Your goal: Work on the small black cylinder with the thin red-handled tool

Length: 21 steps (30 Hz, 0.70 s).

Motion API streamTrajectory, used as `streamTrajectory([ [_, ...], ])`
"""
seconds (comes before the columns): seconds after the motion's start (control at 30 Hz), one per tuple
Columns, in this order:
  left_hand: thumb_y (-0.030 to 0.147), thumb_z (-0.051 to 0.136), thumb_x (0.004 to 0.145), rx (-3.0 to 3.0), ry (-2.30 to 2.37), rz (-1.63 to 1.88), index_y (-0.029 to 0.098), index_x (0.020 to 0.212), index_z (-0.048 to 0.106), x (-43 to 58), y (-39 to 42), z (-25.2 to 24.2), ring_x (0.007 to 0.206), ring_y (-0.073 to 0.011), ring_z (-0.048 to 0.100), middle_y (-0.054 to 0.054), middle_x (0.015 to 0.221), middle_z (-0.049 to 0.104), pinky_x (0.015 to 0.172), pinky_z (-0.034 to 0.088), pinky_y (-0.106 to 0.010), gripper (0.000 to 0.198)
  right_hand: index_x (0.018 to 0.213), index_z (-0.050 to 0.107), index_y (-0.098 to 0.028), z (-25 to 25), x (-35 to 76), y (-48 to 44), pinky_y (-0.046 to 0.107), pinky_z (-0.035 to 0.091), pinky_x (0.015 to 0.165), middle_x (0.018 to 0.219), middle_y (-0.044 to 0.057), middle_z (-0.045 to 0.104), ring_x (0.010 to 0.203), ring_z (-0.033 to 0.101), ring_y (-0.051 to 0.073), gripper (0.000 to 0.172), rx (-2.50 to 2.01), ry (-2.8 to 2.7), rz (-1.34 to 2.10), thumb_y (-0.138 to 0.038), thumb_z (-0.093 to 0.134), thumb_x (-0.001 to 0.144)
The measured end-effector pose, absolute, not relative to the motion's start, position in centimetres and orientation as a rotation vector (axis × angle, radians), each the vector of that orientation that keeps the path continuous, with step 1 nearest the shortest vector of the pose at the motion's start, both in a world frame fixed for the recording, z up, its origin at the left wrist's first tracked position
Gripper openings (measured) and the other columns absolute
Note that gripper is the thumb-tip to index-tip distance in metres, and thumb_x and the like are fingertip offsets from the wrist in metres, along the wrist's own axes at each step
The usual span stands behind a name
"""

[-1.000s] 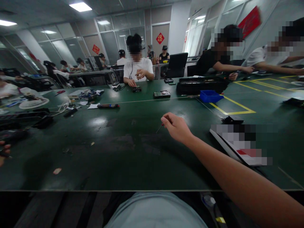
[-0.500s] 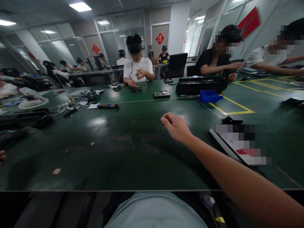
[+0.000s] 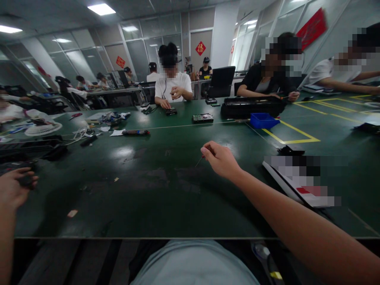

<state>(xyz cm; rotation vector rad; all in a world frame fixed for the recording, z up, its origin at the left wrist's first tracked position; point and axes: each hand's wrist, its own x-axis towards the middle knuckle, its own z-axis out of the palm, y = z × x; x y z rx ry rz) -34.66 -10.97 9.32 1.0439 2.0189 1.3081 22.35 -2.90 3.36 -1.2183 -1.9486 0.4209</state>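
My right hand (image 3: 220, 158) is raised over the middle of the green table (image 3: 142, 154). Its fingers are closed on a slim screwdriver (image 3: 198, 162), whose thin shaft points down and left; most of the handle is hidden in my grip. At the far left, my left hand (image 3: 13, 189) curls around a small dark object (image 3: 26, 181) that is too dim to make out fully. Just beyond that hand lie black parts (image 3: 53, 152).
A blue tray (image 3: 264, 120) stands before a long black casing (image 3: 252, 107). Across the table, a person (image 3: 173, 85) handles a small drive; a hard drive (image 3: 203, 118) lies nearer. To the right is a white-edged item (image 3: 279, 180), to the left a cylindrical tool (image 3: 135, 132).
My left hand has come further into view from the left edge, with the dark object in it. My right hand keeps its place. A co-worker at the right has lowered their hands.
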Motion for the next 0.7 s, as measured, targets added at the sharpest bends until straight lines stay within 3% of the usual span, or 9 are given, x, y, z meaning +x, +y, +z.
streamTrajectory([
  [0.13, 0.001, 0.048, 0.076, 0.8, 1.834, 1.454, 0.02, 0.083, 0.053, -31.8, -7.4, 7.5, 0.062, -0.0071, 0.054, 0.012, 0.061, 0.06, 0.058, 0.049, -0.012, 0.021, 0.09, 0.061, -0.021, 3.4, 22.3, -3.0, 0.031, 0.042, 0.064, 0.076, 0.003, 0.07, 0.069, 0.063, 0.018, 0.022, -1.215, -1.951, 0.43, -0.036, 0.047, 0.097],
  [0.27, 0.003, 0.047, 0.081, 0.869, 1.593, 1.374, 0.019, 0.087, 0.06, -24.5, -5.0, 7.1, 0.07, -0.0086, 0.056, 0.006, 0.073, 0.061, 0.066, 0.05, -0.016, 0.021, 0.09, 0.062, -0.02, 3.4, 22.3, -3.1, 0.031, 0.042, 0.064, 0.077, 0.003, 0.07, 0.068, 0.063, 0.018, 0.023, -1.209, -1.952, 0.43, -0.037, 0.047, 0.097],
  [0.43, 0.008, 0.052, 0.076, 1.029, 1.261, 1.24, 0.015, 0.095, 0.061, -14.1, -3.3, 5.6, 0.075, -0.0135, 0.054, -0.003, 0.084, 0.057, 0.069, 0.047, -0.024, 0.023, 0.09, 0.061, -0.021, 3.4, 22.4, -3.1, 0.031, 0.042, 0.063, 0.076, 0.003, 0.069, 0.067, 0.062, 0.018, 0.024, -1.207, -1.95, 0.439, -0.039, 0.047, 0.097],
  [0.57, 0.005, 0.063, 0.065, 1.289, 1.074, 1.046, 0.018, 0.114, 0.055, -6.8, -3.4, 4.8, 0.087, -0.0141, 0.056, -0.002, 0.096, 0.057, 0.08, 0.046, -0.026, 0.051, 0.093, 0.062, -0.021, 3.5, 22.3, -3.0, 0.031, 0.04, 0.061, 0.071, 0.002, 0.067, 0.064, 0.06, 0.018, 0.025, -1.242, -1.939, 0.408, -0.041, 0.047, 0.097],
  [0.7, 0.006, 0.061, 0.073, 1.668, 1.234, 0.817, 0.018, 0.117, 0.051, -1.0, -3.6, 4.8, 0.097, -0.018, 0.058, -0.006, 0.108, 0.061, 0.091, 0.045, -0.033, 0.047, 0.098, 0.062, -0.021, 3.3, 22.3, -2.9, 0.031, 0.04, 0.061, 0.07, 0.002, 0.065, 0.064, 0.06, 0.018, 0.024, -1.264, -1.903, 0.362, -0.039, 0.047, 0.096],
])
